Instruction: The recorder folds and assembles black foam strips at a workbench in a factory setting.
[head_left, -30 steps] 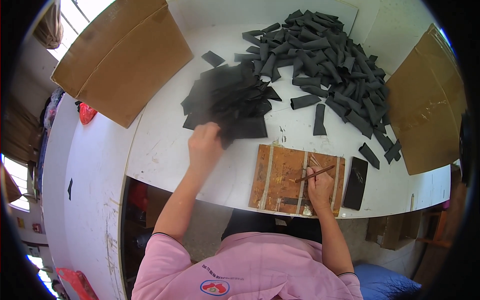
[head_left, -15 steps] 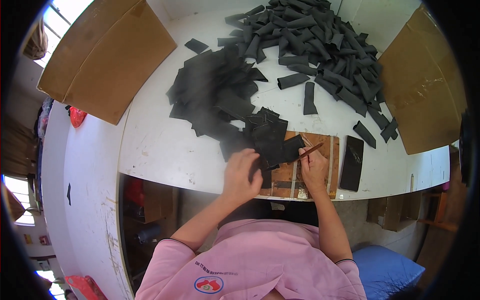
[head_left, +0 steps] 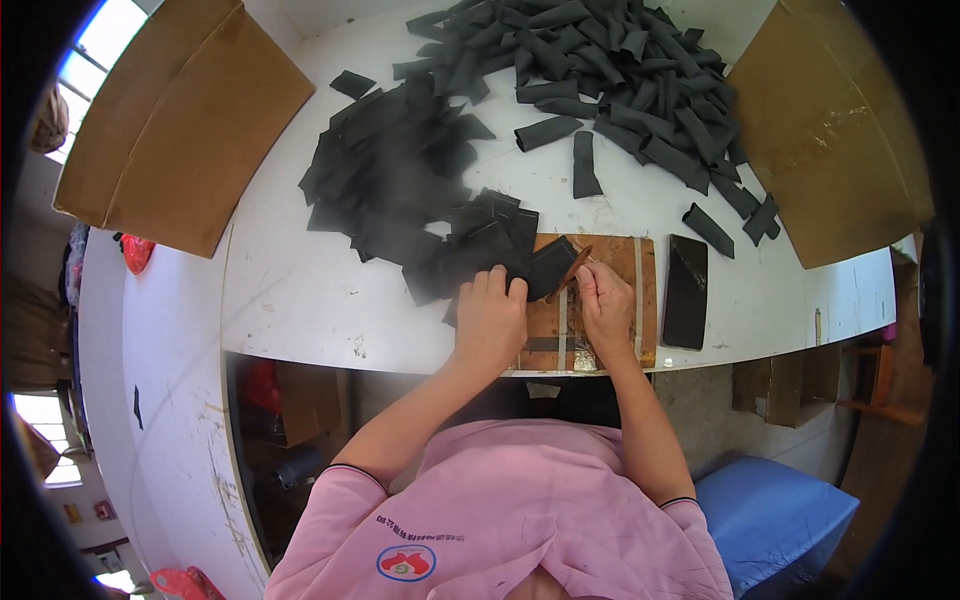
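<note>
My left hand (head_left: 490,318) has its fingers bent over the near edge of some flat black fabric pieces (head_left: 478,252), thumb close to the forefinger. Its grip is partly hidden. In my right hand (head_left: 606,306), a thin reddish-brown stick (head_left: 574,268) is pinched between thumb and fingers. The stick slants across a small black fabric piece (head_left: 549,262) that lies partly on a brown board (head_left: 622,262) banded with tape strips. Farther left spreads a loose heap of flat black pieces (head_left: 385,165). A large pile of black fabric tubes (head_left: 640,90) fills the back.
A black phone (head_left: 685,292) lies right of the board. Cardboard boxes stand at the left (head_left: 180,120) and right (head_left: 825,140) of the white table (head_left: 300,310). A blue covered block (head_left: 770,520) is at lower right, and a red plastic bag (head_left: 137,253) at far left.
My right hand has drawn the stick closer to the small black piece, and the stick now points more steeply. My left hand has its fingers closer together on the fabric. The whole view has shifted slightly.
</note>
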{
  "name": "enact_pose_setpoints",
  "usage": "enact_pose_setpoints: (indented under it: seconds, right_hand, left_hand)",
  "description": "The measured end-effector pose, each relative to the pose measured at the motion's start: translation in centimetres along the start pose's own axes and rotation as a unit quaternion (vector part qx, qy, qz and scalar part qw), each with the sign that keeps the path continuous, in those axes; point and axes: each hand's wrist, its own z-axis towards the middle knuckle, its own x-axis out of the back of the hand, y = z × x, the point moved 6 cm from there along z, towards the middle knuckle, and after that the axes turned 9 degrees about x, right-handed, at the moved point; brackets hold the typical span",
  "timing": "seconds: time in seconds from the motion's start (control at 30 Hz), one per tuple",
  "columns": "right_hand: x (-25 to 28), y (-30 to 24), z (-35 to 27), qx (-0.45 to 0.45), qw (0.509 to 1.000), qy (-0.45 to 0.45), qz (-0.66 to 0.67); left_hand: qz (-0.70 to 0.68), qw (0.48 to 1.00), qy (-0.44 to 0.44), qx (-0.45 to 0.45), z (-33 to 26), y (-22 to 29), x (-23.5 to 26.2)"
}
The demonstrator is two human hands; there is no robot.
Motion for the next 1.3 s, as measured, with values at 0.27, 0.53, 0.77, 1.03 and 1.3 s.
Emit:
enact_pose_setpoints:
  seconds: [0.27,0.53,0.77,1.03,1.3]
  right_hand:
    - [1.4,-1.5,-1.2,0.039,0.998,0.043,0.029]
    - [5.5,-15.4,0.1,0.271,0.962,-0.019,0.001]
    - [3.6,-11.1,-1.0,-0.080,0.925,-0.208,0.309]
    - [3.8,-9.4,-2.4,-0.202,0.893,-0.212,0.342]
    - [3.4,-9.3,-2.5,-0.175,0.896,-0.252,0.320]
  left_hand:
    - [-0.172,0.967,0.182,0.032,0.8,-3.1,4.0]
    - [-0.512,0.855,-0.071,0.042,-2.2,-2.1,8.8]
    - [-0.741,0.614,-0.234,0.137,-4.0,0.7,5.5]
    - [-0.752,0.548,-0.300,0.211,-2.8,1.1,5.2]
    - [-0.648,0.643,-0.371,0.170,-2.2,0.6,5.7]
